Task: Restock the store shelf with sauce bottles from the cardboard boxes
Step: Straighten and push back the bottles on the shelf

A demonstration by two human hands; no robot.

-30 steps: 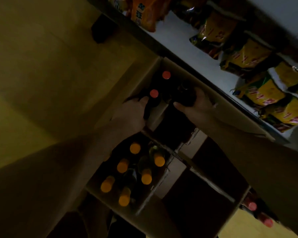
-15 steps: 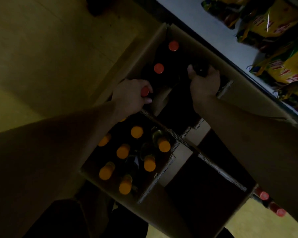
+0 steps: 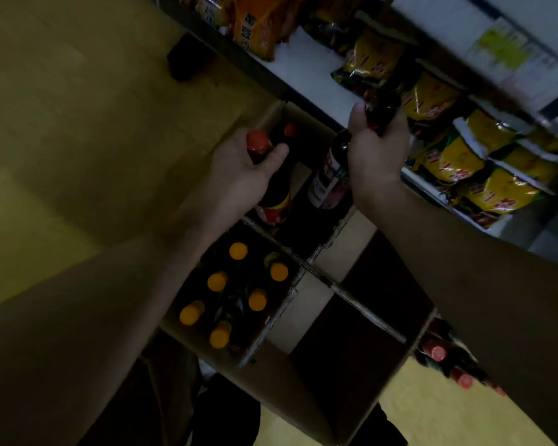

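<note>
The left hand (image 3: 239,175) curls round the neck of a dark, red-capped sauce bottle (image 3: 273,201). The bottle seems to be raised partly out of the far cardboard box (image 3: 273,115), though the dim light blurs its base. The right hand (image 3: 377,152) clasps a second dark bottle (image 3: 329,181) by its top, just beside the first. Six orange-capped bottles (image 3: 257,300) stand in one compartment of the near cardboard box (image 3: 290,381). Yellow snack packets (image 3: 445,159) fill the store shelf (image 3: 306,66) to the right.
</note>
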